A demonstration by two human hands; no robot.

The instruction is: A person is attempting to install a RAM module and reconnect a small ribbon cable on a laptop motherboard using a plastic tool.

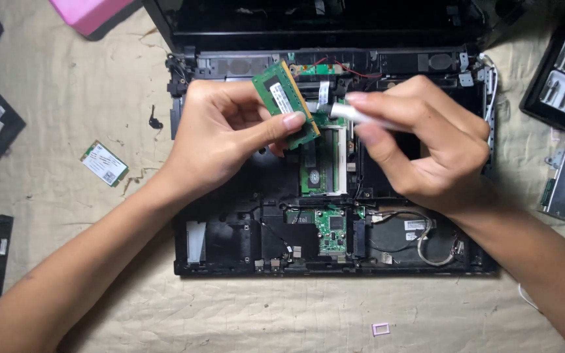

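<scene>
2 hands (230, 127), 1 laptop (230, 242), 2 loose green boards (285, 98).

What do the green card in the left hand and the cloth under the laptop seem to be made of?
The green card looks like rigid circuit board with a matte finish: flat, thin, black chips and a white label on it. The cloth looks like woven cotton or canvas, beige and dull, creased and stained; the exact fibre cannot be told.
</scene>
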